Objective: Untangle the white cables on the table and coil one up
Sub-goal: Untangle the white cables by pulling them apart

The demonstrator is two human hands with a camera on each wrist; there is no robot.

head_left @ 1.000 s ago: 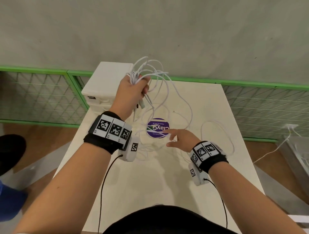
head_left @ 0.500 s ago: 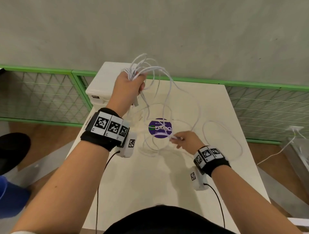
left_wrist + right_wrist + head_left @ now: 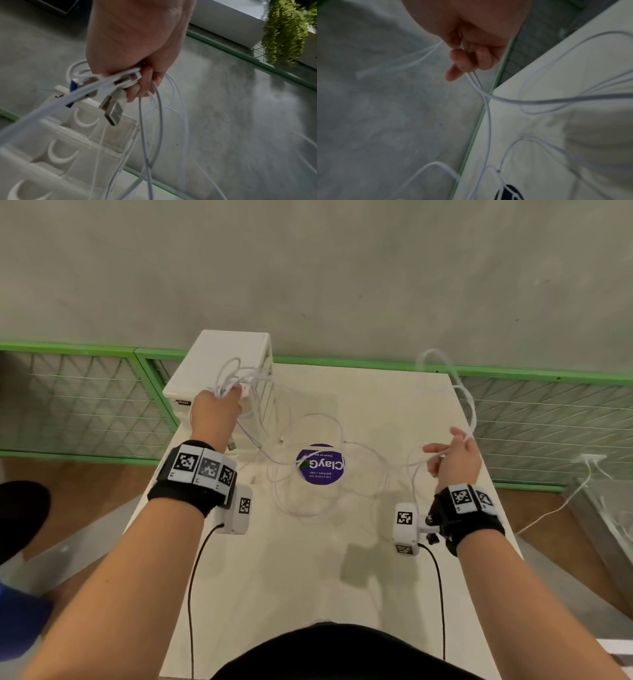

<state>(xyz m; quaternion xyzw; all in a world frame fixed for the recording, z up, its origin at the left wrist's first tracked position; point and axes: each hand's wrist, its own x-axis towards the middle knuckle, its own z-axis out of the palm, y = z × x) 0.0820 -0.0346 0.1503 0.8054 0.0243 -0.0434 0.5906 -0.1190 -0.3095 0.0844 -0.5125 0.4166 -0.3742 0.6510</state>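
A: While your left hand (image 3: 215,412) keeps its grip closed round the bundle of white cables (image 3: 239,378) at the upper left of the frame, what is your other hand doing?

B: Your right hand (image 3: 457,457) is at the right edge of the worktop (image 3: 308,577), its grip narrow, pinching 1 strand (image 3: 471,405) that arcs up toward the upper right and also runs left across the purple sticker (image 3: 320,463).

A: So where does the tangle sit?

B: Part of it is in your left fist, lifted in front of the white drawer box (image 3: 222,361). The left wrist view shows a USB plug (image 3: 112,112) hanging just below your fingers (image 3: 145,86). The rest lies as loose loops (image 3: 301,491) on the worktop round the sticker, between your 2 hands.

A: How do I pull this strand free cleanly?

B: I judge you are drawing 1 cable out of the bundle. Keep the pull slow and level, away from the fist. Ease your left fingers a little so the strand can slide, but hold the plugs. Watch the loops at centre: if 1 tightens into a knot, stop and lift it over instead of tugging. Whether the strand crosses under or over the others there, I cannot tell.
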